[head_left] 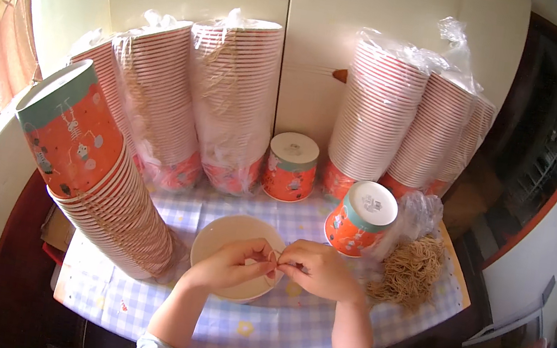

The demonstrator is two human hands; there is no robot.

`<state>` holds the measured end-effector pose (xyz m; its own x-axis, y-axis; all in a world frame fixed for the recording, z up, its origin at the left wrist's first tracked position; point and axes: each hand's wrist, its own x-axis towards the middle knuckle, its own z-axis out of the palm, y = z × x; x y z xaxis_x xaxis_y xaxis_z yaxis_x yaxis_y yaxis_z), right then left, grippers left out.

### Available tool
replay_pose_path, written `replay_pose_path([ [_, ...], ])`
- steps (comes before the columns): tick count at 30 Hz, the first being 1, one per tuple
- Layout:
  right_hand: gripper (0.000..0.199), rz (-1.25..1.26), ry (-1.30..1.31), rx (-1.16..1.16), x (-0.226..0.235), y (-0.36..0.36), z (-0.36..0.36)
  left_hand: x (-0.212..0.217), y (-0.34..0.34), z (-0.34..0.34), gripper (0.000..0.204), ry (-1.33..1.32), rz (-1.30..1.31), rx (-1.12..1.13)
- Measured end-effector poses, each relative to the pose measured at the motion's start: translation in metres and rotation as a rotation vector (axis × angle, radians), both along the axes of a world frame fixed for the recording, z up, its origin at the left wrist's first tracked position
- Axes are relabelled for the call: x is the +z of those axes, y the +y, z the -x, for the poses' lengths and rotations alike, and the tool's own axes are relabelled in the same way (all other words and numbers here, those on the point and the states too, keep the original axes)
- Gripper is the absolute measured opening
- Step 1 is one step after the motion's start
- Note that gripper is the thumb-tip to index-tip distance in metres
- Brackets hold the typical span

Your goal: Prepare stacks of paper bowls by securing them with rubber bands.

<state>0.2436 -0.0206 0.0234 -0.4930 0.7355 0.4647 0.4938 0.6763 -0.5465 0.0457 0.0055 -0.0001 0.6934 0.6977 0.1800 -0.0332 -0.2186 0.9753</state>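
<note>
My left hand (234, 265) and my right hand (319, 269) meet above a round, cream-coloured opening or disc (221, 228) at the middle of the table; whether it is a paper tub or a bowl is hard to tell. Between my fingertips is a thin, pale loop (272, 257), too small to make out clearly. Both hands are closed in a pinch on it. Right of my right hand lies a tangled heap of thin tan strands (415, 268), partly in a clear plastic bag (422, 212). Near it, an orange-and-green paper tub (359, 221) stands upside down, tilted.
Another upside-down tub (291, 169) stands at the back centre. Tall bagged stacks of tubs line the wall at left (231, 103) and right (380, 110). A leaning unwrapped stack (113, 211) stands front left. A blue-checked cloth (200, 323) covers the table.
</note>
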Motion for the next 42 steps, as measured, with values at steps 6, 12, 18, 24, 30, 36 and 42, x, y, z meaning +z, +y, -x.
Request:
replay_pose_path([
  [6,0.009,0.010,0.046,-0.080,0.001,-0.001,-0.005,-0.008,0.008,0.002,0.011,0.023,0.021,-0.021],
  [12,0.008,-0.039,-0.042,-0.072,0.008,-0.005,-0.004,-0.014,0.011,0.004,0.010,0.056,0.061,-0.021],
  [18,0.009,-0.117,-0.234,0.071,0.000,-0.015,0.005,-0.008,0.009,-0.001,0.007,-0.076,0.184,0.010],
  [24,0.010,-0.086,-0.279,0.068,-0.007,-0.013,0.012,-0.004,0.006,0.002,0.009,0.059,0.074,0.092],
  [30,0.017,0.104,-0.082,-0.094,-0.002,-0.004,0.002,-0.006,0.007,0.003,0.012,0.123,-0.062,0.121],
  [36,0.014,0.075,-0.081,-0.143,-0.007,-0.005,0.012,-0.016,0.011,-0.001,0.015,0.083,-0.049,0.133],
  [42,0.011,0.009,-0.131,-0.223,-0.006,-0.009,0.021,-0.020,0.012,0.000,0.016,0.089,-0.030,0.193],
])
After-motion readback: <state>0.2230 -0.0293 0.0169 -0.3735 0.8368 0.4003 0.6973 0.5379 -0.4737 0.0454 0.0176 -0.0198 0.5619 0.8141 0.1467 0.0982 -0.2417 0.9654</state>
